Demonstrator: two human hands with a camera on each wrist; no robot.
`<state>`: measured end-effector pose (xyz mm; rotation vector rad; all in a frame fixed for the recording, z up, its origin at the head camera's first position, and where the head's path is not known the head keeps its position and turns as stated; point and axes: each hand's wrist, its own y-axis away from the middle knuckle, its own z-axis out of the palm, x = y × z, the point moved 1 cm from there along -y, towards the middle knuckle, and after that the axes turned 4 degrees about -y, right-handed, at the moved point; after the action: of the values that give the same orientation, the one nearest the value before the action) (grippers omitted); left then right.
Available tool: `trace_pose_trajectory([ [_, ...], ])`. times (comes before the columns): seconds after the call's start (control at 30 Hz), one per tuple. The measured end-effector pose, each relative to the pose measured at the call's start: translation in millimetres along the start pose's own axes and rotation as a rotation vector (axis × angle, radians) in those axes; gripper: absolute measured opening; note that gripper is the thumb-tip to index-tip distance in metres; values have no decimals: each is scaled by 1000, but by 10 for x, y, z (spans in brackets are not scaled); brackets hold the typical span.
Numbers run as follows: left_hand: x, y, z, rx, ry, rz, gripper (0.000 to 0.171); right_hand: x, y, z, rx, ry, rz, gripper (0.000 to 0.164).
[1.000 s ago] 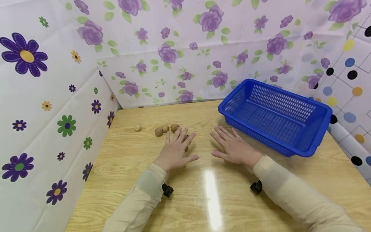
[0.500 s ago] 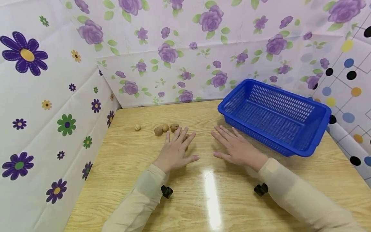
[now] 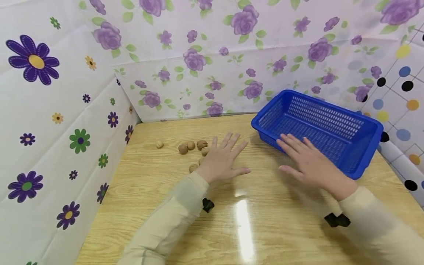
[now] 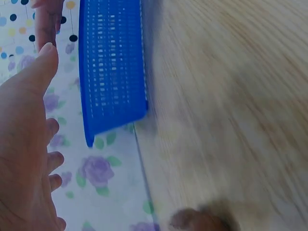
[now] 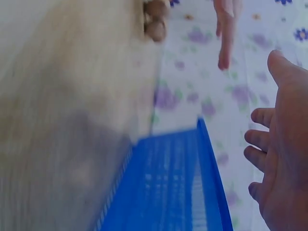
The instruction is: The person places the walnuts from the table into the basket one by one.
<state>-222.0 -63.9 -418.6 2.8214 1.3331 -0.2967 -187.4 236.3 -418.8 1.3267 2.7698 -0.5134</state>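
My left hand (image 3: 220, 160) is raised over the middle of the table with its fingers spread, holding nothing. Just left of it lie several walnuts: a dark one (image 3: 201, 144), a brown one (image 3: 183, 149), a paler one (image 3: 193, 168) partly behind the wrist, and a light one (image 3: 159, 144) off by itself. My right hand (image 3: 308, 162), fingers straight and thumb apart, overlaps the near side of the blue plastic basket (image 3: 331, 106) in the head view. In the right wrist view its palm (image 5: 293, 144) is bare, with the basket (image 5: 163, 183) beside it.
The basket stands at the back right of the wooden table (image 3: 159, 213), near the flowered cloth wall (image 3: 228, 77). A second cloth wall (image 3: 66, 147) borders the left side, and a dotted one (image 3: 407, 117) the right. A dark wrist device (image 3: 337, 220) sits under the right sleeve.
Both hands have moved right, the right one farther, up to the basket's near side. Walnuts that the left hand covered now show. The view has shifted slightly.
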Motion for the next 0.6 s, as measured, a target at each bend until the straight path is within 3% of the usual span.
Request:
trace_pose_trajectory([
  [0.33,451,-529,-75,-53,-48,81,95,847,439,-425,-52,-39,202,74],
  [0.6,753,-859,-72,-130,-87,125,96,1620,591,-387,-73,-47,399,74],
])
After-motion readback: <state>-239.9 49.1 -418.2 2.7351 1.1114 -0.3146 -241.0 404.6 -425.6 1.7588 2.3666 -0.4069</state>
